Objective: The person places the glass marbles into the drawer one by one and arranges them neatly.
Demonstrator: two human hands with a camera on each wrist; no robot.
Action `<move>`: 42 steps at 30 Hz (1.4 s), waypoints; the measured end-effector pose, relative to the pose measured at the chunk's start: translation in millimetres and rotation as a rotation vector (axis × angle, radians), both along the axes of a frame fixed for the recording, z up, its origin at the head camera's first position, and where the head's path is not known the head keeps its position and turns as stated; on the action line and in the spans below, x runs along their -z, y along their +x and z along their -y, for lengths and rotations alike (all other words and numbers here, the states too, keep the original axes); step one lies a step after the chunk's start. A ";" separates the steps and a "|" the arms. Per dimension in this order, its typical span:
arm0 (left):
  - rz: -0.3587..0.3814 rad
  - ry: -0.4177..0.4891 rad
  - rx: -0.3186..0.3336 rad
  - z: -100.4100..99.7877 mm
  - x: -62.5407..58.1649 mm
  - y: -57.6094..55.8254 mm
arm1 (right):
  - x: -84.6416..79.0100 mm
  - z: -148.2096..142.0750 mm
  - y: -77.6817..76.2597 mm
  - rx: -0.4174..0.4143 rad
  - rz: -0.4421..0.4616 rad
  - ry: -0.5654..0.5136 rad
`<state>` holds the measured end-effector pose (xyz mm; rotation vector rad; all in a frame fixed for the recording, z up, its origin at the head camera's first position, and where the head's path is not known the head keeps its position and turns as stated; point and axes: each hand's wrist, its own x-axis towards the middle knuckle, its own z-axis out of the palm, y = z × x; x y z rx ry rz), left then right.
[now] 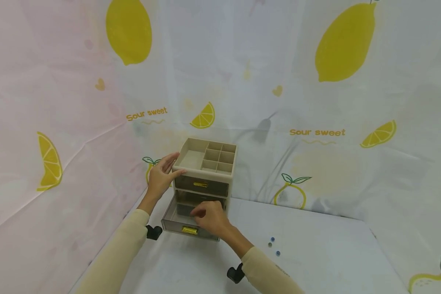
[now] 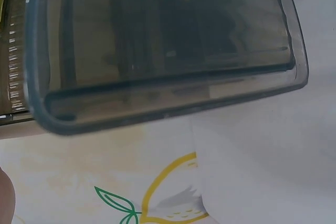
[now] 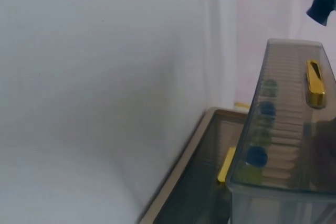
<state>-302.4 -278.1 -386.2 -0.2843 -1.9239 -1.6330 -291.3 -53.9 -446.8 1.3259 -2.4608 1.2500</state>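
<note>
My left hand (image 1: 163, 175) grips the upper left corner of a beige desktop drawer organizer (image 1: 202, 176), thumb on the front rim and fingers along the side. A clear grey lower drawer (image 1: 170, 212) with a gold handle is pulled out. Over this drawer my right hand (image 1: 211, 218) hangs with curled fingers; whether they pinch anything is hidden. Through the drawer's front in the right wrist view, several blue and green marbles show, among them a blue marble (image 3: 256, 157). The left wrist view shows the drawer's clear underside (image 2: 173, 100).
Three small marbles (image 1: 270, 245) lie on the white tabletop (image 1: 316, 245), right of the organizer. Above the pulled-out drawer, the top drawer (image 1: 220, 188) is closed. A lemon-printed cloth (image 1: 242, 102) hangs behind, and pale cloth (image 1: 59, 102) at the left. Black wrist mounts (image 1: 236, 273) stick out below the arms.
</note>
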 end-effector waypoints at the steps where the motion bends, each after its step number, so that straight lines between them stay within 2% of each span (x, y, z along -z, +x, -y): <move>1: 0.000 0.003 0.003 -0.6 0.1 -0.2 | -1.4 -2.8 0.3 0.001 -0.001 -0.020; 9: -0.008 -0.012 0.000 -3.5 -0.2 1.7 | -9.6 -36.1 -5.6 0.077 -0.091 -0.220; 16: -0.007 -0.029 -0.010 -3.9 -2.2 4.3 | -8.0 -73.3 -16.8 0.165 -0.130 -0.287; 24: -0.002 -0.061 -0.026 -4.0 -3.9 8.1 | 10.4 -113.4 -26.0 0.290 -0.062 -0.280; 30: 0.008 -0.043 -0.023 -2.9 -2.6 7.6 | 27.7 -143.8 -31.7 0.390 0.013 -0.260; 37: -0.006 -0.027 -0.001 -1.0 -0.8 3.0 | 42.9 -178.4 -42.8 0.514 0.063 -0.192; 42: 0.002 -0.022 0.007 -0.1 -1.3 2.4 | 53.6 -196.2 -49.2 0.573 0.060 -0.116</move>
